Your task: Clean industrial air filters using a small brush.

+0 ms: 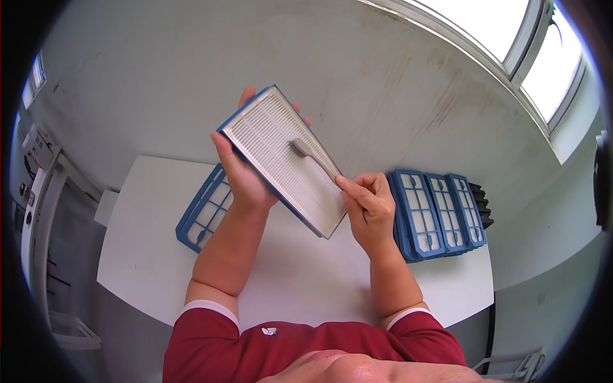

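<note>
My left hand (249, 182) grips a pleated air filter (273, 158) with a blue frame, raised above the table and tilted. Its white pleats face me, and some of my left fingers are hidden behind it. Between the thumb and fingers of my right hand (371, 203) is the handle of a small grey brush (318, 160) that resembles a toothbrush. The brush head lies against the pleats near the filter's right edge.
Blue-framed filters (431, 215) stand stacked on the right of the white table (306, 282), with black ridged parts (480, 206) behind them. Another blue-framed filter (208, 210) lies left, partly behind my left arm. A grey wall (191, 72) rises beyond the table, with a window (507, 43) at upper right.
</note>
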A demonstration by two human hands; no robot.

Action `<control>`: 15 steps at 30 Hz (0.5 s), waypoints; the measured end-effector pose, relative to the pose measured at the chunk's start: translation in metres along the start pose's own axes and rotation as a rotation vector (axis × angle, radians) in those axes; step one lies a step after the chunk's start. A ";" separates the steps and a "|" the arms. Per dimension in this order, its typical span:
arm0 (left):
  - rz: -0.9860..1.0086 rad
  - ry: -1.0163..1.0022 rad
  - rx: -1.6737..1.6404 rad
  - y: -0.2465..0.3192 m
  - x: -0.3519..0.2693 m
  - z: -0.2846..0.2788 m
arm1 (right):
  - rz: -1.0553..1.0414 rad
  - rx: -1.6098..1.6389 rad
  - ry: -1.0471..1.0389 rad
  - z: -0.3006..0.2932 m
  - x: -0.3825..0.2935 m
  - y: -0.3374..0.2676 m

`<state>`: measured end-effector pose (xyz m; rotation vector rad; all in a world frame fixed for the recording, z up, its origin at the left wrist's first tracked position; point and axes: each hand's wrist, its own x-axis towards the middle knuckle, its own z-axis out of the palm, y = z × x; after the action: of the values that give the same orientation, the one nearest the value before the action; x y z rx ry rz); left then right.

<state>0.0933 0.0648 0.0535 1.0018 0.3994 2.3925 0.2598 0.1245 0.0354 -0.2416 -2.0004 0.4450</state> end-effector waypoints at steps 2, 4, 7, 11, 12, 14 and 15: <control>0.002 -0.006 -0.006 0.001 0.000 -0.002 | 0.024 -0.051 0.027 -0.001 0.000 0.000; 0.011 -0.081 -0.042 0.001 0.001 -0.002 | 0.014 -0.064 0.033 -0.003 -0.001 0.005; 0.016 -0.047 -0.014 0.002 0.000 0.000 | 0.013 -0.065 0.038 -0.001 -0.001 0.006; 0.046 -0.079 -0.020 0.002 0.003 -0.007 | 0.000 -0.009 -0.034 -0.001 -0.001 0.002; 0.051 -0.060 -0.027 0.002 0.003 -0.007 | 0.000 -0.011 -0.033 -0.001 -0.003 0.002; 0.054 -0.042 -0.035 0.002 0.004 -0.007 | -0.057 0.066 -0.119 0.000 -0.005 -0.001; 0.056 -0.028 -0.046 0.004 0.005 -0.008 | -0.057 0.068 -0.118 0.001 -0.007 -0.004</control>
<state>0.0828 0.0639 0.0527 1.0377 0.3078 2.4234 0.2619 0.1185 0.0311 -0.1185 -2.0978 0.4999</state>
